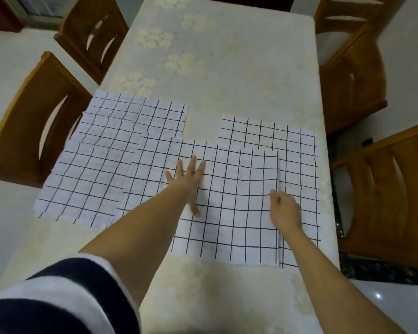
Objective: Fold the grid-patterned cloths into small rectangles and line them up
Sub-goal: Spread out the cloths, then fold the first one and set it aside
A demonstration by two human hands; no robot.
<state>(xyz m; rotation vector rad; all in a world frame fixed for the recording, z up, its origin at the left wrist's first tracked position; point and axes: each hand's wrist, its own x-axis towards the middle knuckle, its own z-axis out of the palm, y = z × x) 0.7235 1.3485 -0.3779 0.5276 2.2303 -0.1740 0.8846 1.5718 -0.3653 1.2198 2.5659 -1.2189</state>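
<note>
Centre of the action: the white cloth with a black grid [227, 213] lies doubled over at the near middle of the bench [227, 68], a table under a cream floral cover. Its folded right edge runs straight away from the person.

The left grip [188, 182] is released, fingers spread flat, pressing the cloth's left part down. The right grip [284, 209] is curled at that right edge and looks to be pinching it.

Here's the worry. This cloth overlaps a second grid cloth [299, 150] on the right and a third grid cloth [150, 165] on the left. If the pinch catches the layer beneath, the next fold could drag that neighbour along.

It's soft fabric too. Lift the flat palm early and the layers may slide, leaving a crooked rectangle.

Further left, more grid cloths [101, 141] lie close to the bench's left edge, beside a brown wooden chair [34, 116]. A stray tug could send them over.
</note>
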